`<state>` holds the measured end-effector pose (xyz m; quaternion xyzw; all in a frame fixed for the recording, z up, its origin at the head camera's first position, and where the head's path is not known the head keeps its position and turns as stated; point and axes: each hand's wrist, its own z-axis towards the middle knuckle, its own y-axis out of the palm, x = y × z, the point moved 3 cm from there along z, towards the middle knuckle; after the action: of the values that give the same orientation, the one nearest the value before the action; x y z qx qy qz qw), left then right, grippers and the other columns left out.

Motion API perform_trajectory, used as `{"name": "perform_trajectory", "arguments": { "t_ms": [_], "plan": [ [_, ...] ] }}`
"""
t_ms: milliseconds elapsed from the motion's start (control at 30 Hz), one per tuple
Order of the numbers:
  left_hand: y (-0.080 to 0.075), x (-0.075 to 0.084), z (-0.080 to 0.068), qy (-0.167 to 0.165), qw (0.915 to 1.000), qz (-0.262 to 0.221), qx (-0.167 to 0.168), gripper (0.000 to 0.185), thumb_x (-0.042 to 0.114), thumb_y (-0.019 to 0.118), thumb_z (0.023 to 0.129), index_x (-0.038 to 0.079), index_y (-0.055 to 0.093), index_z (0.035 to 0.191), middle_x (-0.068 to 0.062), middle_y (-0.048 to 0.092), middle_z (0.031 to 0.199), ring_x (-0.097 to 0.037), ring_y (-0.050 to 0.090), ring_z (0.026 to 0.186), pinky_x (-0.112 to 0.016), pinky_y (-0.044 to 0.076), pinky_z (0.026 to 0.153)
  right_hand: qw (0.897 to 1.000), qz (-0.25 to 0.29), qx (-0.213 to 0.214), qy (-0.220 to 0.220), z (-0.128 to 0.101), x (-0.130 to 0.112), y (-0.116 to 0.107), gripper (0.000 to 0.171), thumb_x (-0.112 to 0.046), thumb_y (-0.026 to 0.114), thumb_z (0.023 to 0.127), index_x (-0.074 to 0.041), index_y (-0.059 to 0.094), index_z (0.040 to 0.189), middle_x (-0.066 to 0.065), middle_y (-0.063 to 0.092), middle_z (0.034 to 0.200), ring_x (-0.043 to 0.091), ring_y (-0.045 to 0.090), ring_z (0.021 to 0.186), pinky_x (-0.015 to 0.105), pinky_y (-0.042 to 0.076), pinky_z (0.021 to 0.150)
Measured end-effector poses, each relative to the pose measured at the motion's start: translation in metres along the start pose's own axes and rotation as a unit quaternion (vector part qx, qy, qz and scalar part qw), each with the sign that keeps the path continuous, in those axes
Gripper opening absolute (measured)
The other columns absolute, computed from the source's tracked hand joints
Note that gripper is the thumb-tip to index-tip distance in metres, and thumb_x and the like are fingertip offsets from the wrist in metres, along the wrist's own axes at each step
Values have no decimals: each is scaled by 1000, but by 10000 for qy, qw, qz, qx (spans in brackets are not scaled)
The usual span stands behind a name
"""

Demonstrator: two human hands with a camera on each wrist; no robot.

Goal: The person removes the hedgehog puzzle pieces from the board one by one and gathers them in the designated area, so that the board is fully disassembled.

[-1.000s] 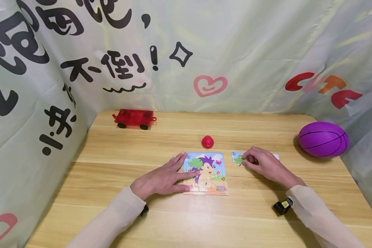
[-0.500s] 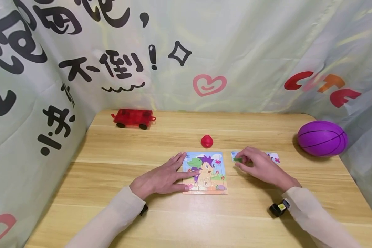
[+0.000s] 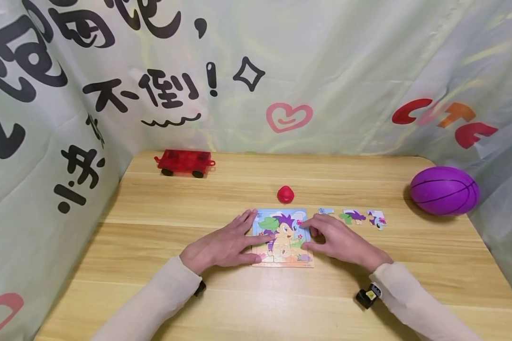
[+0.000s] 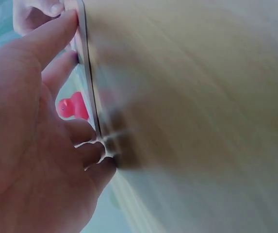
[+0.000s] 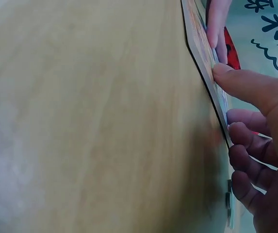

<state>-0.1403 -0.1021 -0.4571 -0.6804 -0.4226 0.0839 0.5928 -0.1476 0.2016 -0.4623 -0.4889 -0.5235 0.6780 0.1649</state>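
The puzzle board [image 3: 283,238] lies flat on the counter [image 3: 153,227], near the middle and slightly toward the near edge, with most of its cartoon picture in place. Three loose pieces [image 3: 353,216] sit in a row on the counter just to the right of the board's far right corner, apart from one another and touched by neither hand. Judged from this layout, the work stands partly along: the bulk of the picture is in the frame, three pieces lie outside it, and whether the gaps at the board's far right are empty cannot be made out. The left hand [image 3: 224,246] lies flat with fingers straight and spread, its fingertips resting on the left part of the board and its palm on the counter beside it; it grips nothing. The right hand [image 3: 330,240] is at the board's right edge, fingers loosely bent, with thumb and forefinger tips touching the board surface at that side; the right wrist view shows the thumb [image 5: 245,85] pressed against the board's edge and the other fingers curled beneath. Whether a piece is pinched there cannot be told; none is visible. Elsewhere on the counter: a small red toy [image 3: 285,194] just beyond the board, a red toy wagon [image 3: 184,162] at the far left, and a purple ball [image 3: 445,191] at the far right. A printed cloth backdrop [image 3: 256,76] encloses the counter on three sides.
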Motion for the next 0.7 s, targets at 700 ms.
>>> {"name": "perform_trajectory", "arguments": {
  "t_ms": [700],
  "plan": [
    [10,38,18,951,9907,934,258,54,50,48,115,42,41,168,-17,11,184,-40,7,171,-48,21,139,9998,-82,93,-161,1,0,1,50,-40,85,96,-8,75,133,-12,57,91,7,51,84,26,47,77]
  ]
}}
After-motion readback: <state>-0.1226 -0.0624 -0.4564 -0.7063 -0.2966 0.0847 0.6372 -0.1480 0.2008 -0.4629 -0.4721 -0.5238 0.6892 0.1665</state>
